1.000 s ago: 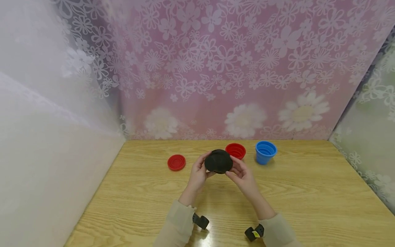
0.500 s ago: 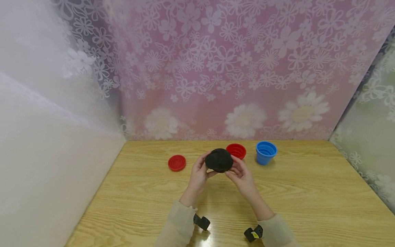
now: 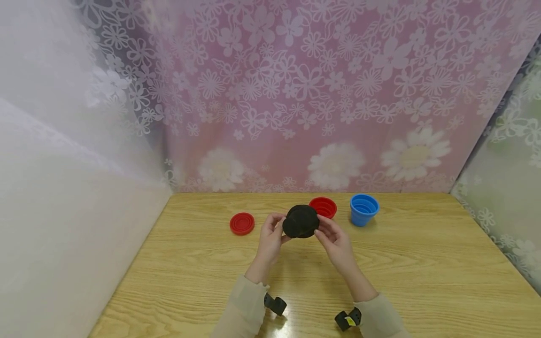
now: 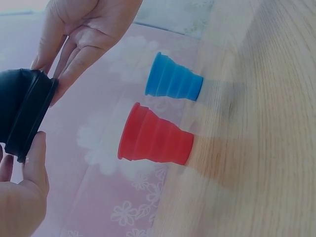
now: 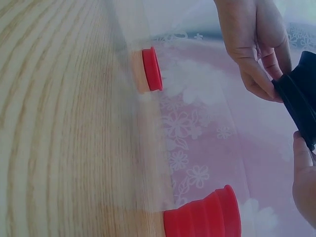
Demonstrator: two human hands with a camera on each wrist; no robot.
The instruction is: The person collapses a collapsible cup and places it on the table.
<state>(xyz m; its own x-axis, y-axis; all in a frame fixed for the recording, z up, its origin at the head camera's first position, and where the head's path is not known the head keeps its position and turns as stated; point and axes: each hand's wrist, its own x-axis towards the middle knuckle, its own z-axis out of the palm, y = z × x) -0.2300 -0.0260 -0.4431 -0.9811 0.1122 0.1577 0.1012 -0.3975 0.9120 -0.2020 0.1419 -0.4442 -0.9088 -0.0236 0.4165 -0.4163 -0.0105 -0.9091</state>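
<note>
A black collapsible cup (image 3: 302, 221) is held up over the table between both hands, its body bulging unevenly. My left hand (image 3: 269, 241) pinches its rim from the left, thumb and fingers on either side. From the right, my right hand (image 3: 336, 244) grips the opposite part of the rim. In the left wrist view the ridged rim of the black cup (image 4: 30, 116) shows between the two hands. Behind the right fingers stands an extended red cup (image 3: 323, 206), partly hidden. Beside it is an extended blue cup (image 3: 363, 210). A flattened red cup (image 3: 242, 224) lies left of the hands.
The wood-grain table (image 3: 190, 281) ends at a pink flowered curtain (image 3: 270, 117) at the back. A pale sheet (image 3: 76, 197) hangs along the left side, and a flowered one (image 3: 511, 197) along the right. Black cameras (image 3: 275, 305) are strapped to both wrists.
The black cup has turned slightly in the hands and its bulge has changed shape. The right thumb has moved a little up its edge. The other cups have stayed put.
</note>
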